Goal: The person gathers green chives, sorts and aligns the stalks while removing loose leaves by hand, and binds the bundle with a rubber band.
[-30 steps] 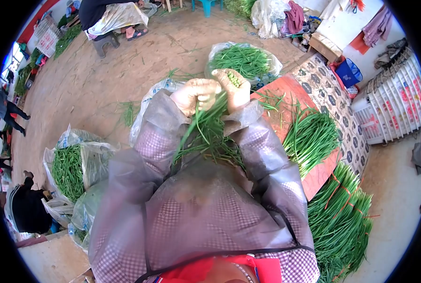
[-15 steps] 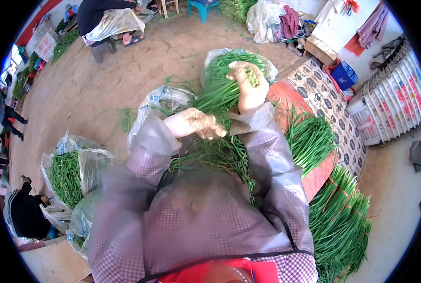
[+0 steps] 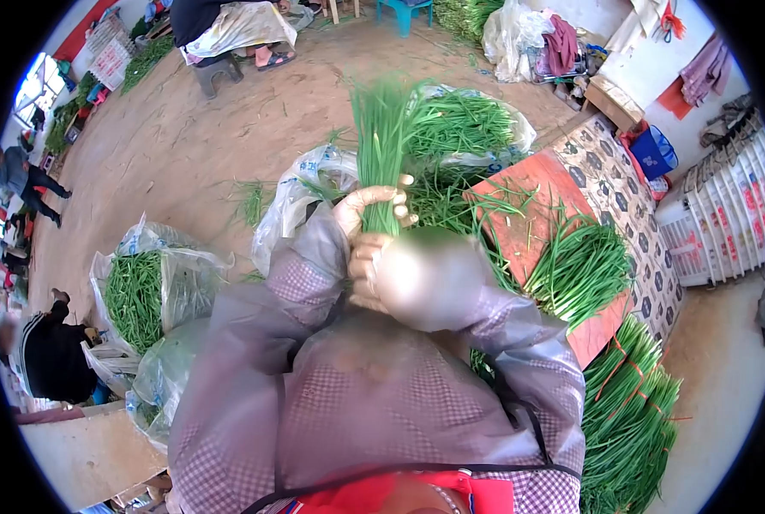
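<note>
A bunch of chives [image 3: 377, 137] stands upright in front of my chest, its leafy tops pointing away from me and a little blurred. My left hand [image 3: 367, 208], in a pale glove, is closed around the middle of the stalks, fingertips showing on the far side. Below it, my gloved right hand [image 3: 367, 272] is wrapped round the lower end, and its sleeve cuff is smeared by motion. The cut ends are hidden behind that hand. Just beyond lies an open plastic bag of loose chives [image 3: 464, 124].
A red board [image 3: 528, 184] at my right carries a pile of chives [image 3: 581, 265]. Bundles tied with red bands [image 3: 627, 411] lie nearer me. To the left sit a crumpled bag [image 3: 292, 193] and a bag of greens [image 3: 135, 295]. White crates [image 3: 717, 214] stand far right; a person [image 3: 228, 34] sits ahead.
My right hand has brought the bunch left and turned it upright. My left hand, free before, now grips it too. The whole view has shifted slightly.
</note>
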Motion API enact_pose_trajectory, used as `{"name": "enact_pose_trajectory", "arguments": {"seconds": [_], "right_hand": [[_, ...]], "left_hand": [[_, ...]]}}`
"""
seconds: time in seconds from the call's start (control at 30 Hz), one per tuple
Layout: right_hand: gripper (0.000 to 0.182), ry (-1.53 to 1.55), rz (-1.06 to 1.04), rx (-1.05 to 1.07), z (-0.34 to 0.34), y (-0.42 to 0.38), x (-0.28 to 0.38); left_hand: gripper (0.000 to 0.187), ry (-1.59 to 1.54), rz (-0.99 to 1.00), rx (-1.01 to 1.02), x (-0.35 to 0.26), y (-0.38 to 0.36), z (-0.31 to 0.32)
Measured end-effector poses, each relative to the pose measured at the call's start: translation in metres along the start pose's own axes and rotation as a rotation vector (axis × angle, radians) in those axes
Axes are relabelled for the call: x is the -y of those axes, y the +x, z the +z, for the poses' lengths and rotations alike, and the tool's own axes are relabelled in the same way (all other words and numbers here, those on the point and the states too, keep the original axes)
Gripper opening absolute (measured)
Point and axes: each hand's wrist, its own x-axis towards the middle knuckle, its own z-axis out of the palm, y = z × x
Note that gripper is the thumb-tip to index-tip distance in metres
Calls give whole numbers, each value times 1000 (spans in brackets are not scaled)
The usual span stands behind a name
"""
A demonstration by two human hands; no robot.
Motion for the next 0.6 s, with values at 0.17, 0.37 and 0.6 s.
{"name": "enact_pose_trajectory", "arguments": {"seconds": [0.17, 0.37, 0.6], "right_hand": [[17, 659, 242, -465, -7, -18, 17], [29, 56, 765, -728, -51, 6, -4], [17, 399, 794, -812, -44, 12, -35]], "left_hand": [[36, 133, 116, 20, -10, -12, -6], [36, 262, 163, -76, 1, -22, 7], [40, 288, 153, -45, 8, -15, -21]]}}
